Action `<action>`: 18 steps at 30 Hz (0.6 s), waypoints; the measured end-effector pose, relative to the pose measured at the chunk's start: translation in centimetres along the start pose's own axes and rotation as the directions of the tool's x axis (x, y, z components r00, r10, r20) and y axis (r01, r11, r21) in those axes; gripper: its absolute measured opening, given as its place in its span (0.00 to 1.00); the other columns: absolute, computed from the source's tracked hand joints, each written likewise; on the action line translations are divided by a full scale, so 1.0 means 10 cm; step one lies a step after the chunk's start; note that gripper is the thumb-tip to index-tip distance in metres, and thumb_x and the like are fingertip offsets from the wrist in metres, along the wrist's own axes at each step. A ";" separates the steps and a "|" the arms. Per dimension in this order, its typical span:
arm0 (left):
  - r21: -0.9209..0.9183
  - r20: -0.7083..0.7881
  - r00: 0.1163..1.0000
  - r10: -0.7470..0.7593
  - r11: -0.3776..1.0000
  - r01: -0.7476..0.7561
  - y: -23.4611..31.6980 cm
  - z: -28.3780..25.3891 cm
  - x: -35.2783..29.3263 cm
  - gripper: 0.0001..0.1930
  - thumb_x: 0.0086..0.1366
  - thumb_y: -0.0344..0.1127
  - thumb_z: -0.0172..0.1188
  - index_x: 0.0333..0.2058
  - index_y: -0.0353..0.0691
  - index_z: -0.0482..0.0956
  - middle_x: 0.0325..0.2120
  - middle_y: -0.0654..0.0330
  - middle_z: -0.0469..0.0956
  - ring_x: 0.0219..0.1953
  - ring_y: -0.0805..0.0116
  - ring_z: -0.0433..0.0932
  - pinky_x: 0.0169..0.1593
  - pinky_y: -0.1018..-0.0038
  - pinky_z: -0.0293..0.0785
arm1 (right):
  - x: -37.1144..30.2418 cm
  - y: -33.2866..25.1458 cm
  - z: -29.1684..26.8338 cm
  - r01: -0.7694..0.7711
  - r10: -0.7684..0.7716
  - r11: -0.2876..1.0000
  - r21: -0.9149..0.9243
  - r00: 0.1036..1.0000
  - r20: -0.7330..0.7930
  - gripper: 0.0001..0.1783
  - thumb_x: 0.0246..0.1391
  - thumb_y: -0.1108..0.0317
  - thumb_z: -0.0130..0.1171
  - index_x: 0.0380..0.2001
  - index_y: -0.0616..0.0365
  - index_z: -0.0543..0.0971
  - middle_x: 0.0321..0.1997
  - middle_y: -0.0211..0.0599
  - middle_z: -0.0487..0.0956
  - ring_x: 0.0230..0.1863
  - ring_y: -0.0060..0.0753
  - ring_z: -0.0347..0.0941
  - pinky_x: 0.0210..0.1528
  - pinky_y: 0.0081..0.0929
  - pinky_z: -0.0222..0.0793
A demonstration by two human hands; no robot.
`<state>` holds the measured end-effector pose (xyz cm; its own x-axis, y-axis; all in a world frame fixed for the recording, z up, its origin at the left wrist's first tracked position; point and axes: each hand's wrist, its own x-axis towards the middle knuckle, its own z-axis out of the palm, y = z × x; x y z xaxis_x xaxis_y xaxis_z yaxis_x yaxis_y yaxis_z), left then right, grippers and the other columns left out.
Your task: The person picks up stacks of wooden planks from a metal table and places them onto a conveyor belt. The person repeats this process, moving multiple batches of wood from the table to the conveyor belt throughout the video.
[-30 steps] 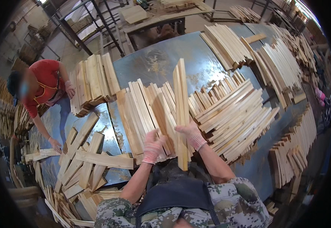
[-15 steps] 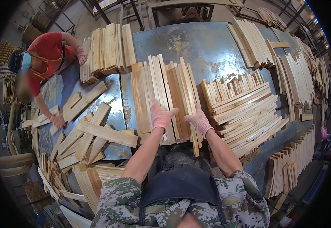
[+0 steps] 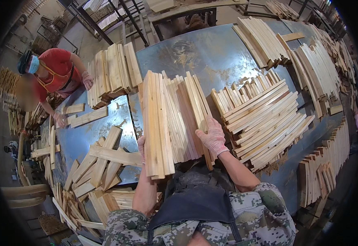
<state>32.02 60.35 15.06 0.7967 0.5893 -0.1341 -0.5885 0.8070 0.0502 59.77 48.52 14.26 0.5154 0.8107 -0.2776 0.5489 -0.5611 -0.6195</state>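
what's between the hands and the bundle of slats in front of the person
Nothing visible. The left hand presses the left side of the slat bundle and the right hand lies on its right edge, both in direct contact.

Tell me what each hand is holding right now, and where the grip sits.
Both hands hold the row of wooden slats: left hand on its left near edge, right hand pressed on the right near end.
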 end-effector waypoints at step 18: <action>0.245 -0.253 0.961 0.108 0.968 -0.044 -0.48 -0.13 -0.29 0.48 0.51 0.43 0.74 0.69 0.30 0.66 0.57 0.41 0.80 0.55 0.41 0.83 0.60 0.48 0.84 | -1.02 -0.56 0.15 -0.530 -0.344 0.286 0.798 0.721 0.602 0.45 0.71 0.53 0.63 0.78 0.63 0.54 0.68 0.43 0.73 0.68 0.31 0.70 0.70 0.29 0.67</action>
<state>32.35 54.76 13.96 0.6676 0.6439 -0.3739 -0.5713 0.7650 0.2974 50.49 43.61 19.48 -0.2133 0.8777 -0.4292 -0.6419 -0.4571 -0.6157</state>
